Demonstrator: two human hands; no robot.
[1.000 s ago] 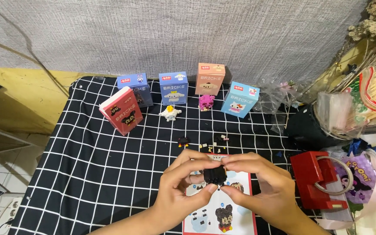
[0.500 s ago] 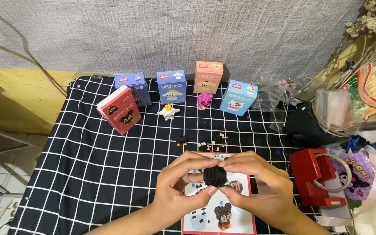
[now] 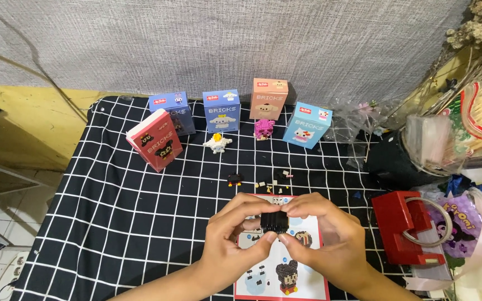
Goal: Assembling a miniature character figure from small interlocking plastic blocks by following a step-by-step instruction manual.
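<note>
Both hands [image 3: 277, 234] pinch a black brick block [image 3: 274, 222] (over the leaflet [image 3: 263, 276]), cloth open leftward.

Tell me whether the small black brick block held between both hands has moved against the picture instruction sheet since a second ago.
No. The small black brick block sits over the upper part of the picture instruction sheet, pinched by the left hand and right hand, as before.

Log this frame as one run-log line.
left hand + right hand: pinching black brick block | below: instruction sheet | surface: checked cloth
</note>
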